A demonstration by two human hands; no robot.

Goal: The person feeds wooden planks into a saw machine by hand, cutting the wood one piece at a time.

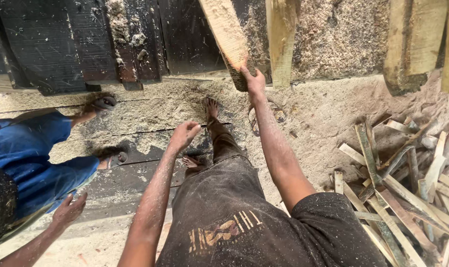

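My right hand [254,84] reaches forward and grips the near end of a rough wooden plank [227,32] that slants up toward the top of the view. My left hand [185,134] hangs free in the air above my bare feet, fingers loosely curled, holding nothing. A second pale plank [280,37] lies just right of the one I hold. Sawdust covers both my arms and my dark shorts [224,207].
Another person in blue clothes [34,158] stands at the left, in sandals, with a hand [68,210] near the bottom left. Dark planks [76,39] lie at the top left. A heap of wood offcuts [407,183] fills the right. Sawdust covers the floor [313,113].
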